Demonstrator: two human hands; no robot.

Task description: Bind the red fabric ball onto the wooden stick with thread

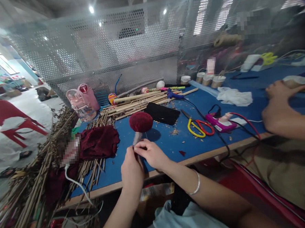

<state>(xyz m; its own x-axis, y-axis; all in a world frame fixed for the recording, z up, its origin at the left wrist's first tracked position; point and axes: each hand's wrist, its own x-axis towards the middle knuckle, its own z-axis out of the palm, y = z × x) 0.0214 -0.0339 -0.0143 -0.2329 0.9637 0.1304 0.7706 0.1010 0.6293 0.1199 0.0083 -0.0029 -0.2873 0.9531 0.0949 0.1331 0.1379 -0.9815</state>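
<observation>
A dark red, cap-shaped piece stands on a pale grey stem near the front of the blue table. My left hand is closed around the lower end of the stem. Fingers of my right hand are pinched together at the same stem, just beside the left hand; a thin thread or wire hangs below the cap. Left of them lies dark red cloth. Behind the cap is a black sheet. Scissors with yellow and red handles lie to the right.
Dry stalks pile at the left by a pink bag. Wooden sticks and a blue glue gun lie behind. A purple power strip with cables sits right, near another person's arm.
</observation>
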